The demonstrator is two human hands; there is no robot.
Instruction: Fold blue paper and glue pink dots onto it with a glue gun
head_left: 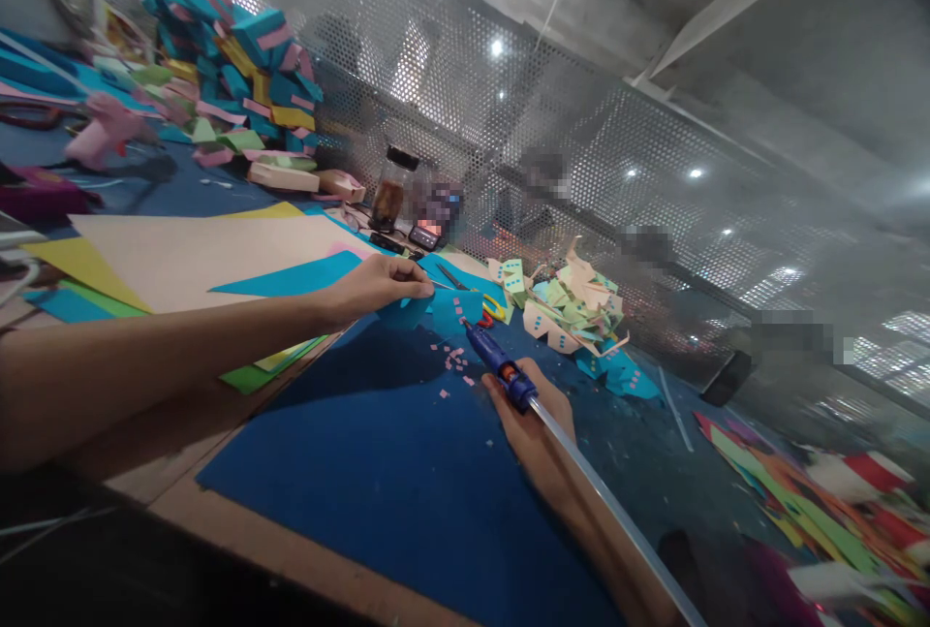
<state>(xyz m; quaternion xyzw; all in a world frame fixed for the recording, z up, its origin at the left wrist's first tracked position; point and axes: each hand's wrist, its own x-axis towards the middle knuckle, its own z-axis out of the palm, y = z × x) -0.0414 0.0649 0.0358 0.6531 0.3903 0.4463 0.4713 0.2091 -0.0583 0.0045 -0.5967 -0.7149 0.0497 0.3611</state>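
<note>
And the left hand pinches a blue paper above the blue mat; the right hand grips a glue gun, nozzle right by the paper, pink bits scattered just below!

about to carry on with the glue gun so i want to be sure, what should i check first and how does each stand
1. Blue piece held: ok, pinched in the left hand.
2. Glue gun held: ok, in the right hand, nozzle toward the piece.
3. Glue stick fitted: ok, a long length trails from the gun's back.
4. Nozzle apart from the piece: cannot tell, they meet or overlap in this view.
5. Glue hot: cannot tell, heat does not show.
6. Loose pink squares gathered: not ok, scattered on the mat below the nozzle.
</note>
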